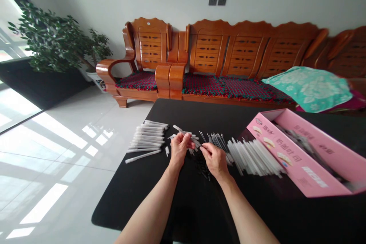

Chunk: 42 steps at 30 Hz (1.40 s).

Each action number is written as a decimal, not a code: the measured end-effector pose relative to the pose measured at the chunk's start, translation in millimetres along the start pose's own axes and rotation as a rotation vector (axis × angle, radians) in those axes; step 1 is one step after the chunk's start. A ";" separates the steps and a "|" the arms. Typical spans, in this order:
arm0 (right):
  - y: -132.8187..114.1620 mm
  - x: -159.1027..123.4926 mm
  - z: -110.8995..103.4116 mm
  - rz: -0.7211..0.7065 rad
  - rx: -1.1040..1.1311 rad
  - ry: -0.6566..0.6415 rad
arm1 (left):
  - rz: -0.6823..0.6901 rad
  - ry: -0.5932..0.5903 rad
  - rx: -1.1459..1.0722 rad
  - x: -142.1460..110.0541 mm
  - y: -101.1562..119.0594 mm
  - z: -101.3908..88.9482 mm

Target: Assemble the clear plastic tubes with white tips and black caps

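Note:
My left hand [179, 148] is closed, thumb against curled fingers, over a loose heap of short white pen caps [177, 128]; whatever it grips is too small to make out. Close by on the right, my right hand [214, 159] pinches with thumb and index finger, and the thing between them is hidden. Beneath it lies a pile of small black plugs [202, 167]. Thin dark pen refills [219, 141] fan out just beyond the right hand. Frosted white pen barrels [254, 156] lie in a row to its right. Left of my hands are stacked capped white pens [148, 135].
A pink cardboard box [288, 156] holding greyish items stands at the right of the black table [128, 194]. Behind the table is a wooden sofa [211, 49] with a turquoise cloth [311, 87]. A potted plant [57, 42] stands far left.

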State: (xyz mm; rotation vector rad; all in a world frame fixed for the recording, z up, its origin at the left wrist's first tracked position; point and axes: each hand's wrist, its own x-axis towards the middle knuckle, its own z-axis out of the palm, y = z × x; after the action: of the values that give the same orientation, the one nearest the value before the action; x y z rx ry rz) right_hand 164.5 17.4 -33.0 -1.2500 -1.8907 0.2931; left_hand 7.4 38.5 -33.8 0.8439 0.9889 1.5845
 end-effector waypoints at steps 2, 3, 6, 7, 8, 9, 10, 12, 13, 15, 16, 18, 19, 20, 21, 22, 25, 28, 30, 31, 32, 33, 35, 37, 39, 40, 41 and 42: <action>-0.3 -0.2 -0.3 0.002 0.011 0.021 | 0.002 0.001 0.004 -0.8 0.6 0.8; -1.0 -0.3 -0.7 0.001 0.015 0.028 | 0.004 0.000 0.005 -1.1 0.9 1.2; -4.1 0.1 -3.0 0.018 0.022 0.032 | 0.009 -0.005 0.007 -1.5 1.8 1.6; -5.3 0.3 -4.0 0.033 0.021 0.020 | 0.012 -0.005 0.006 -1.4 2.0 1.4; -6.3 0.6 -5.0 0.048 0.021 0.001 | 0.013 -0.005 0.005 -1.3 2.1 1.1; -7.2 0.8 -5.8 0.057 0.022 -0.022 | 0.013 -0.004 0.004 -1.1 2.2 0.9; -7.8 0.9 -6.5 0.058 0.023 -0.043 | 0.012 -0.002 0.003 -1.0 2.3 0.6; -7.9 0.9 -6.8 0.049 0.026 -0.078 | 0.007 0.002 0.004 -0.7 2.4 0.4; -7.5 0.8 -6.5 0.049 0.030 -0.084 | 0.005 0.005 0.005 -0.6 2.5 0.3; -6.1 0.5 -5.5 0.070 0.036 -0.077 | 0.007 0.014 0.010 -0.2 2.7 0.3; -5.2 0.4 -5.2 0.084 0.038 -0.068 | 0.008 0.019 0.012 0.0 2.9 0.1; -3.1 0.6 -6.4 0.098 0.037 -0.052 | 0.010 0.027 0.012 0.8 3.7 -0.9; -2.0 0.9 -8.0 0.100 0.037 -0.049 | 0.011 0.032 0.009 1.4 4.3 -1.7; -0.7 1.2 -10.4 0.103 0.039 -0.047 | 0.013 0.042 0.002 2.0 5.2 -2.8; 0.7 1.6 -13.5 0.107 0.043 -0.042 | 0.016 0.056 -0.007 2.7 6.2 -3.9; 2.2 1.9 -17.0 0.113 0.046 -0.035 | 0.022 0.073 -0.016 3.5 7.3 -5.1; 6.1 2.1 -27.6 0.126 0.041 -0.033 | 0.038 0.125 -0.039 5.4 10.1 -7.9; 7.4 1.3 -33.5 0.139 0.021 -0.100 | 0.043 0.142 -0.052 5.9 10.4 -8.5; 6.7 0.5 -34.3 0.153 -0.001 -0.173 | 0.041 0.137 -0.051 5.7 9.4 -8.5; 6.1 0.1 -34.0 0.158 -0.018 -0.211 | 0.039 0.134 -0.049 5.6 8.7 -8.5; 5.5 -0.3 -33.6 0.164 -0.035 -0.246 | 0.038 0.130 -0.047 5.5 8.1 -8.5; 5.1 -0.6 -33.0 0.169 -0.049 -0.268 | 0.037 0.125 -0.047 5.4 7.6 -8.6; 4.4 -1.0 -31.7 0.175 -0.049 -0.261 | 0.034 0.118 -0.044 5.0 7.1 -8.2; 3.2 -0.8 -29.9 0.172 -0.010 -0.193 | 0.025 0.111 -0.037 3.9 7.0 -6.6; 1.1 -0.2 -27.2 0.155 0.037 -0.122 | 0.012 0.089 -0.026 2.0 6.9 -4.0; -0.2 0.2 -25.6 0.143 0.052 -0.105 | 0.006 0.068 -0.020 1.0 6.8 -2.6; -1.2 0.6 -24.3 0.127 0.063 -0.107 | 0.000 0.041 -0.014 0.2 6.8 -1.6; -1.8 0.9 -23.5 0.111 0.070 -0.120 | -0.002 0.015 -0.008 -0.2 6.9 -1.1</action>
State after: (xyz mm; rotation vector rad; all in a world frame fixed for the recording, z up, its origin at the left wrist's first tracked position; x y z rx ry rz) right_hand 180.5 11.7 -16.8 -1.3173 -1.8971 0.4992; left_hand 3.7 37.3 -28.0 0.8265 0.9936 1.5945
